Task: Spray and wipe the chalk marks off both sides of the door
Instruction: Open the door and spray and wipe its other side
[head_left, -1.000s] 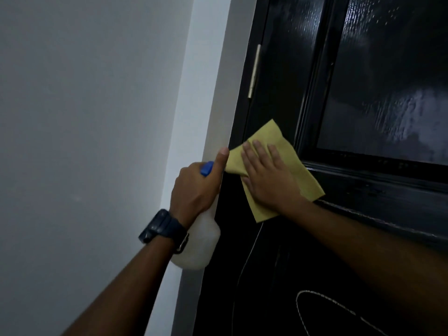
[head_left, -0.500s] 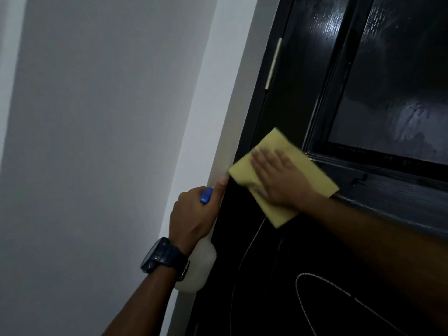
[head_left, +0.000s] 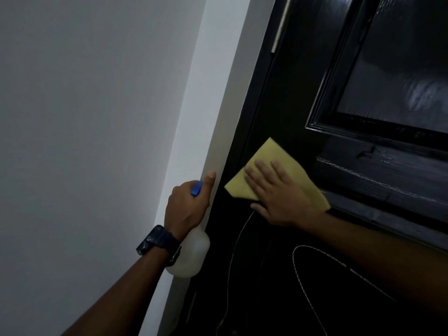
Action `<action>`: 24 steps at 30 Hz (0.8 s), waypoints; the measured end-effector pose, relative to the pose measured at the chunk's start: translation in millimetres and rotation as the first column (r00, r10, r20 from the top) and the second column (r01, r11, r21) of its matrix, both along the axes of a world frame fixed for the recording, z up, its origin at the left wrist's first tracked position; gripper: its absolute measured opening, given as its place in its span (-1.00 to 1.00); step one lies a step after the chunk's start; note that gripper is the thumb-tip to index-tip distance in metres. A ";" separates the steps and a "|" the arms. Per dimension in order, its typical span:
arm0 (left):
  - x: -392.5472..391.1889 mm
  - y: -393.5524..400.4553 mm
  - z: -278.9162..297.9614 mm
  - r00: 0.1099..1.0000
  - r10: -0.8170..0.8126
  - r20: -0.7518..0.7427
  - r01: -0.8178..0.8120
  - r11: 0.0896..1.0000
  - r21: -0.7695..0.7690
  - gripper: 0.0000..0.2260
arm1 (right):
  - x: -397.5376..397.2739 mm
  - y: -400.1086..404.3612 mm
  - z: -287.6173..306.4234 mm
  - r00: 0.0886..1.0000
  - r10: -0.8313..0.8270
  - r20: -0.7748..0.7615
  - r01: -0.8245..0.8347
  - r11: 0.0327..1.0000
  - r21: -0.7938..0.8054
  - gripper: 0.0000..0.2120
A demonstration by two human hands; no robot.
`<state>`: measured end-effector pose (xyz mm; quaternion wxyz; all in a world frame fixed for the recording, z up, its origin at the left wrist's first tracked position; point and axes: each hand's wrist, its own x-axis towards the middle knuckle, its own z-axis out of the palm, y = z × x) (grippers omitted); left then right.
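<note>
The black door (head_left: 298,98) fills the right half of the head view, with a glossy raised panel at the upper right. My right hand (head_left: 274,192) presses a yellow cloth (head_left: 271,154) flat against the door's left stile, fingers straight. White chalk lines (head_left: 300,282) curve across the door below that hand, and a thin one (head_left: 232,260) runs down from the cloth. My left hand (head_left: 189,204) grips a translucent white spray bottle (head_left: 191,255) with a blue trigger (head_left: 196,188), thumb up against the door frame.
A white wall (head_left: 84,141) and the pale door frame (head_left: 218,105) take up the left side. A metal hinge (head_left: 280,30) sits on the door's left edge near the top. A dark watch (head_left: 157,241) is on my left wrist.
My right hand has slid the cloth down the door's left stile. The view has shifted, so the hinge now sits nearer the top edge. My left hand keeps its hold on the bottle.
</note>
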<state>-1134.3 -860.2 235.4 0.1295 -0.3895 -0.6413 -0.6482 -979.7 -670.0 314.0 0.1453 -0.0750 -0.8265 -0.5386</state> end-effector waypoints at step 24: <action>18.5 4.8 -24.3 0.998 0.017 0.060 -0.011 0.995 -0.101 -0.07 | 13.1 7.6 -95.2 0.963 0.109 0.246 -0.113 0.994 0.001 -0.40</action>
